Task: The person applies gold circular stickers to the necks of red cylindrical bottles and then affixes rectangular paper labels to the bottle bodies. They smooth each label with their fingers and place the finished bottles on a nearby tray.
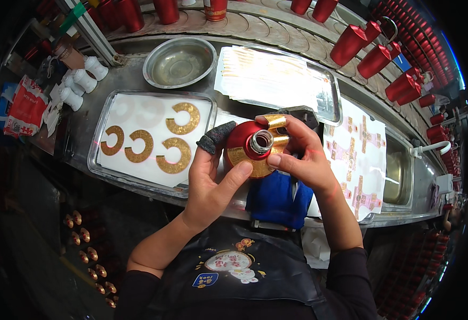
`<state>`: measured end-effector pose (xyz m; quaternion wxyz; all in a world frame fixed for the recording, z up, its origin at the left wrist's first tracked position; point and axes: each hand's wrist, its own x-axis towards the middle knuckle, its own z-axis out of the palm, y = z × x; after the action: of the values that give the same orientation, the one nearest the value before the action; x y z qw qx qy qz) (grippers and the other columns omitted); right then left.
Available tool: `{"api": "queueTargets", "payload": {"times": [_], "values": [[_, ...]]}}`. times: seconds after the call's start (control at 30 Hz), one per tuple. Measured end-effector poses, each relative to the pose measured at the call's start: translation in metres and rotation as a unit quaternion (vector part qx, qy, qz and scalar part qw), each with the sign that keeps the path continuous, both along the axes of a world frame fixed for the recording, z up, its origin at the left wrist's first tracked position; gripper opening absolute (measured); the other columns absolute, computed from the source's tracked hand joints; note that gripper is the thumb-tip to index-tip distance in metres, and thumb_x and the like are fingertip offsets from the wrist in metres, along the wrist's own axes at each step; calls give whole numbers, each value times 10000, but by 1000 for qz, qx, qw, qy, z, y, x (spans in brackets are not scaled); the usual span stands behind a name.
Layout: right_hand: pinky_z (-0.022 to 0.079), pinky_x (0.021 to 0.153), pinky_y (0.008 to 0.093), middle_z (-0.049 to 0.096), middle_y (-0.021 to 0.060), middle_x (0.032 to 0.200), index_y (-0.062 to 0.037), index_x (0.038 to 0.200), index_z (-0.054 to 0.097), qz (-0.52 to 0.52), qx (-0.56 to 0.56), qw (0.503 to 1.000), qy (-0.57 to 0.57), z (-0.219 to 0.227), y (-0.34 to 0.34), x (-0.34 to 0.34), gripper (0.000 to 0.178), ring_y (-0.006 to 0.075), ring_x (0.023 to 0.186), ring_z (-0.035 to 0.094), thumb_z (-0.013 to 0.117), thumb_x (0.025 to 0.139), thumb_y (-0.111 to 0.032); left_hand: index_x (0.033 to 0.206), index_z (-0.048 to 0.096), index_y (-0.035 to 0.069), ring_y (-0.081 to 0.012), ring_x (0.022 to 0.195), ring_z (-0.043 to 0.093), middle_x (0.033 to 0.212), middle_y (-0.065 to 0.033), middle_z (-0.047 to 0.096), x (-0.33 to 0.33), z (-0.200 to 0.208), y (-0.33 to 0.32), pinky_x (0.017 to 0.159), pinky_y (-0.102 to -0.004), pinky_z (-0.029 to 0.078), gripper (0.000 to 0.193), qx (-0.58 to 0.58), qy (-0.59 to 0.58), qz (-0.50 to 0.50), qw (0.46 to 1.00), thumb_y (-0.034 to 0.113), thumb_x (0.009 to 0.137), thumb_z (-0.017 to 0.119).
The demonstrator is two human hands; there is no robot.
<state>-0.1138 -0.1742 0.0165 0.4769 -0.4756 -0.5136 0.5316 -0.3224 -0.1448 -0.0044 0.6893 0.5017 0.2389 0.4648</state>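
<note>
A red bottle [242,132] with a silver threaded neck tilts its open mouth up toward me. My left hand [212,178] grips its left side, with black covers on some fingertips and the thumb pressed near a gold decal strip [260,169] on the shoulder. The strip curves around the neck, and its far end stands up off the bottle. My right hand [311,160] pinches the strip on the right side, thumb against the shoulder. Left of the bottle, several gold C-shaped decals [139,146] lie on a white sheet [154,122] in a metal tray [94,152].
A metal bowl [180,64] stands behind the tray. Below the bottle hangs a blue cloth [279,202]. To the right are a sheet of pink and gold decals [364,154] and a sink [396,184]. Red bottles [347,45] stand along a slatted conveyor [282,32] at the back.
</note>
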Motion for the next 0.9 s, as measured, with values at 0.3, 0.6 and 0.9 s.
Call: {"api": "queueTargets", "payload": {"times": [0.3,0.6,0.9], "values": [[460,742,202,574,10,1142,-38,1359,596,-16,44,999,-11,-6,0,-1,581,70,940,577,806,846,-212,1317,583,22,-361,1320,467,1448,-228,360,-3,-19,-26,1103,-439,410,589,293,158,140,932,409,908,754],[457,1022,305,583,83,1284,34,1400,536,1,31,999,16,-1,-2,-3,632,171,1205,579,795,862,-172,1188,673,19,-372,1259,498,1351,-219,428,-6,-29,-5,1044,-455,448,506,333,204,211,896,476,975,637],[479,1023,322,605,74,1282,30,1395,541,8,39,999,32,3,3,-7,618,176,1194,593,794,868,-173,1107,730,141,-396,1351,397,1398,-125,450,-7,-21,-35,1103,-638,285,416,448,347,295,769,502,904,689]]}}
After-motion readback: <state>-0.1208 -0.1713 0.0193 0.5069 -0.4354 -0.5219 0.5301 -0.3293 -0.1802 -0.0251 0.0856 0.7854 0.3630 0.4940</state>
